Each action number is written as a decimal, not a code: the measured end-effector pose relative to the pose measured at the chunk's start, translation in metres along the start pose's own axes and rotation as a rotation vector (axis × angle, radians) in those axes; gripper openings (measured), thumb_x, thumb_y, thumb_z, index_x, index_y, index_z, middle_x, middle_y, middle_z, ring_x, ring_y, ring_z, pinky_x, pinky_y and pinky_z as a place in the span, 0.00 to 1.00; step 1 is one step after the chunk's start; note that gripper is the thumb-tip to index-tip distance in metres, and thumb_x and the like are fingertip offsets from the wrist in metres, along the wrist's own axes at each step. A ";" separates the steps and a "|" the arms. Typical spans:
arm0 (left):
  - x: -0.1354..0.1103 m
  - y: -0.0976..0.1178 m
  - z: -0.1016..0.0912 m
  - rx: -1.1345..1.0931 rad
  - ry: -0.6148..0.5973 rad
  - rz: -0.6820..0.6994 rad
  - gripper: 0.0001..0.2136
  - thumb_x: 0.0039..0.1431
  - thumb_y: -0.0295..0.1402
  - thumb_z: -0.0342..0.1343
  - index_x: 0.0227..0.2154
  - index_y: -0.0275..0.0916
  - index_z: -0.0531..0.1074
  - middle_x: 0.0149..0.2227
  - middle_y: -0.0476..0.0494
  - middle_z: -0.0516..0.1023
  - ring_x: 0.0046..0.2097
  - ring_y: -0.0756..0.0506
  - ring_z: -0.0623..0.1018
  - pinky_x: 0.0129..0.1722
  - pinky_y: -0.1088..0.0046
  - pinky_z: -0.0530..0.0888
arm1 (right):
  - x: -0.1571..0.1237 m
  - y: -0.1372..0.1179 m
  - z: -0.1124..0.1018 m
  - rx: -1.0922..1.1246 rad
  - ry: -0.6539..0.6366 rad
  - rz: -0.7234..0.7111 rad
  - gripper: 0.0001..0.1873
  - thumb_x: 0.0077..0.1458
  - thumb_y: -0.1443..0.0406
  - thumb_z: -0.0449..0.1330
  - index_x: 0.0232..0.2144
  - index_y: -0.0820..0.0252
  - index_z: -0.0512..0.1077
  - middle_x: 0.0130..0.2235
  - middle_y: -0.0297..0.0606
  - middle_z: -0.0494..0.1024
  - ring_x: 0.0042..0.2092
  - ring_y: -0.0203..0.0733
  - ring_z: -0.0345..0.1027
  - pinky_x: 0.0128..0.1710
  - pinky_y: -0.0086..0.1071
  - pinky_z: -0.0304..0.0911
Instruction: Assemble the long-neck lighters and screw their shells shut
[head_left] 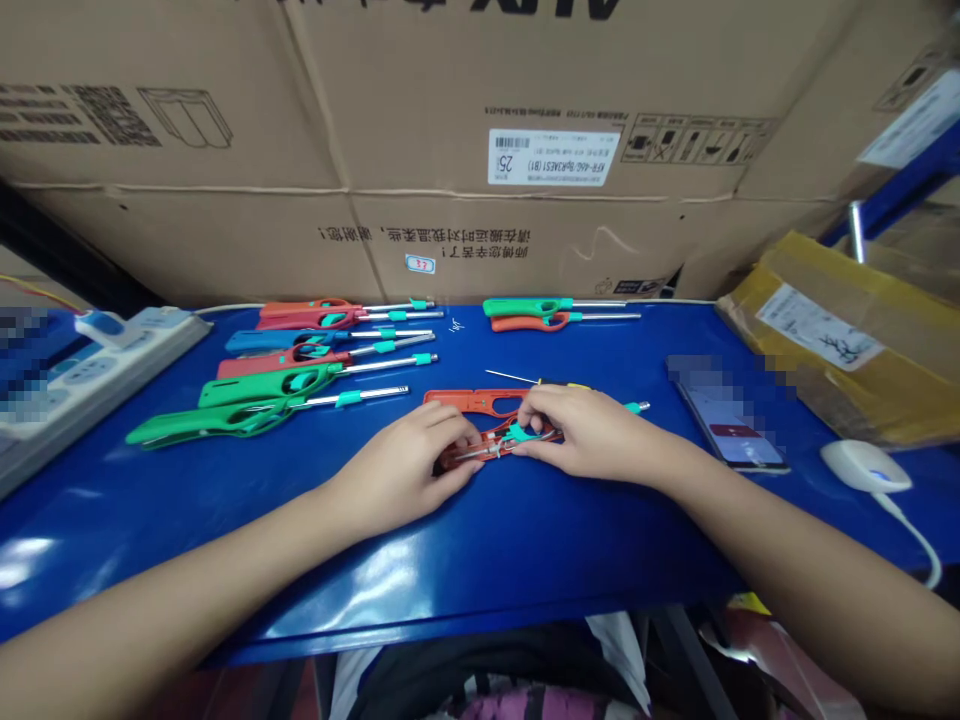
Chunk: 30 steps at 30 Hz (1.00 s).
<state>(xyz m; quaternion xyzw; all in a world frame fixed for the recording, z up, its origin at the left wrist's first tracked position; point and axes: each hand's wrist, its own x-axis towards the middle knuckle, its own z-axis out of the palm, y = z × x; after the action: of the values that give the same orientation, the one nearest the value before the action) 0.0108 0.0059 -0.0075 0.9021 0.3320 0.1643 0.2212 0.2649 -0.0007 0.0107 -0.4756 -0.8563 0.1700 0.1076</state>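
In the head view, an opened orange stick lighter [491, 447] lies low over the blue table with its inner parts showing. My left hand [409, 458] is closed on its handle end, thumb in front and fingers behind. My right hand [592, 432] is closed at the other end, finger and thumb pinching around the green trigger [517, 434]. A loose orange shell half [465, 401] lies just behind, partly covered by my right hand. Behind that hand lies a screwdriver [514, 377], its yellow and black handle partly hidden. A metal tip with a green piece [637, 407] sticks out beyond my right hand.
Several stick lighters [270, 382] lie in a row at the left; two more lighters [525, 307] lie at the back. A power strip [97, 375] borders the left side. At right are a phone [724, 415], a white corded device [866, 466] and a taped box [840, 340]. Cardboard [420, 120] walls the back.
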 end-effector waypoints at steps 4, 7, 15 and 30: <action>-0.001 0.003 -0.002 -0.042 -0.013 -0.014 0.05 0.66 0.33 0.54 0.40 0.39 0.73 0.39 0.44 0.74 0.42 0.44 0.73 0.43 0.67 0.72 | -0.002 -0.006 0.001 -0.044 0.010 -0.021 0.12 0.60 0.56 0.64 0.37 0.58 0.71 0.38 0.37 0.78 0.40 0.43 0.71 0.37 0.34 0.59; -0.002 0.005 -0.002 -0.049 -0.039 -0.013 0.05 0.66 0.34 0.54 0.40 0.39 0.72 0.39 0.45 0.74 0.41 0.45 0.73 0.41 0.67 0.72 | -0.003 -0.008 0.000 -0.028 -0.009 -0.029 0.11 0.59 0.58 0.66 0.39 0.58 0.70 0.38 0.35 0.78 0.38 0.41 0.71 0.36 0.32 0.59; -0.002 0.007 -0.002 -0.045 -0.055 0.024 0.07 0.68 0.37 0.54 0.40 0.40 0.73 0.37 0.47 0.74 0.40 0.47 0.73 0.40 0.70 0.70 | 0.000 -0.006 0.000 0.149 -0.101 0.005 0.15 0.55 0.58 0.68 0.35 0.57 0.67 0.32 0.29 0.73 0.32 0.35 0.64 0.32 0.29 0.55; -0.003 0.005 -0.004 -0.008 -0.068 0.068 0.07 0.68 0.37 0.52 0.41 0.40 0.72 0.36 0.47 0.75 0.39 0.46 0.73 0.39 0.69 0.69 | -0.001 -0.008 0.001 0.144 -0.112 -0.094 0.10 0.59 0.59 0.64 0.32 0.58 0.67 0.30 0.29 0.70 0.32 0.34 0.63 0.31 0.30 0.54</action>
<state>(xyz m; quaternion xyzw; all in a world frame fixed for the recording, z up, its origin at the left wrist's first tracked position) 0.0092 0.0013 -0.0021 0.9170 0.2928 0.1423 0.2303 0.2585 -0.0055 0.0125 -0.4155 -0.8680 0.2522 0.1013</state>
